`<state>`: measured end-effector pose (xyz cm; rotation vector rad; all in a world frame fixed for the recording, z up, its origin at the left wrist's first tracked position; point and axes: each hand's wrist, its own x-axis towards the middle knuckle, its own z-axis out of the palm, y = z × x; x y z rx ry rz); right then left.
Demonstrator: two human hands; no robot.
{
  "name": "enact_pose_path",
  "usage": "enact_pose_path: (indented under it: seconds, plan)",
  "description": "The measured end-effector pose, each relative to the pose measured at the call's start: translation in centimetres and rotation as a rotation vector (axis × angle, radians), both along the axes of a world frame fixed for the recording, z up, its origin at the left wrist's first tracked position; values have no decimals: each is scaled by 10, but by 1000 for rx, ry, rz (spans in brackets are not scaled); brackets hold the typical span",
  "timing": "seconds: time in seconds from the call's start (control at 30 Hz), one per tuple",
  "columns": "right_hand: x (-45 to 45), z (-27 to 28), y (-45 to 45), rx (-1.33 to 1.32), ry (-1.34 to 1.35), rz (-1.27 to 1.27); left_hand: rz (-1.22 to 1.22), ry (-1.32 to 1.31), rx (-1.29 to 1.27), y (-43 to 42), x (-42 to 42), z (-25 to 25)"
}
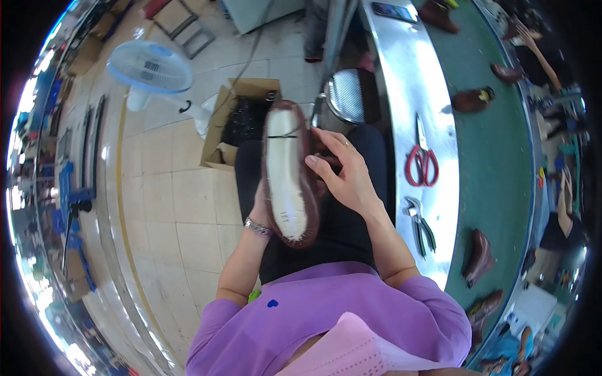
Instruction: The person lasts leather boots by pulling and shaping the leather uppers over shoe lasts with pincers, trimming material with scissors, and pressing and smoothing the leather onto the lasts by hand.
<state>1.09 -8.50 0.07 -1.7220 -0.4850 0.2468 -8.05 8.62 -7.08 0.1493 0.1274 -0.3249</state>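
A brown leather shoe (285,175) is held over my lap with its underside facing up. That underside is a long white insole board with no outsole on it, and a thin dark strand crosses it near the far end. My left hand (260,207) supports the shoe from the left and below; most of its fingers are hidden behind it. On the other side, my right hand (347,172) has its thumb and fingers curled at the shoe's right edge, touching the brown upper. Red-handled scissors (421,160) and dark-handled pliers (419,227) lie on the metal bench to my right.
The shiny metal bench (442,250) runs along my right, with a phone (394,11) at its far end. Beyond it, a green conveyor belt (470,169) carries several brown shoes. A cardboard box (216,138) and a fan (150,67) stand ahead left. Other people sit across.
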Motion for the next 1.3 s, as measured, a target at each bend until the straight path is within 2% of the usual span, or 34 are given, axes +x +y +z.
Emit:
enact_pose_path:
  seconds: [0.03,0.07,0.1,0.17,0.23,0.3,0.4,0.5,0.53,0.63,0.67,0.7,0.77,0.83,0.87,0.9,1.0,1.07,1.17,1.3]
  plan:
    - [3,0,-8,22,43,-22,-55,-8,10,-3,3,3]
    - [9,-9,-20,-33,-123,-88,-23,66,79,-3,6,-2]
    - [13,-8,-33,-85,-106,-164,-38,113,11,0,2,-11]
    - [19,-18,-70,-318,-166,-335,-57,154,-152,0,0,-11]
    - [23,-40,-116,-664,-354,-531,-77,155,-106,2,4,-19]
    - [25,-62,-159,-877,-453,-689,-98,205,-72,4,5,-19]
    - [19,-77,-198,-1062,-209,-708,-109,134,-121,-2,8,-31]
    - [20,-98,-209,-1056,-62,-612,-39,185,42,-4,6,-1]
    - [22,-92,-207,-1091,-41,-564,-50,115,81,-3,2,8]
    - [31,-82,-216,-472,421,-496,11,187,195,7,-14,26]
    - [27,-77,-212,-174,566,-493,139,284,424,2,-22,33]
    - [20,-62,-195,50,680,-505,160,301,544,0,-32,28]
    - [1,-34,-154,120,684,-407,267,247,1061,-10,-26,35]
    - [-17,-20,-131,398,798,-115,238,240,1418,-7,-23,32]
    - [-26,-11,-115,421,849,-7,213,233,1598,-6,-22,31]
    - [-35,-3,-108,469,971,70,323,178,1725,-9,-21,31]
    - [-51,29,-82,405,1110,266,284,191,1767,-12,-20,42]
    - [-58,29,-79,393,1065,439,274,197,1749,-13,-20,45]
    - [-59,52,-65,116,1064,455,311,172,1764,-18,-20,43]
    - [-52,51,-41,45,1113,350,345,170,1792,-26,-20,41]
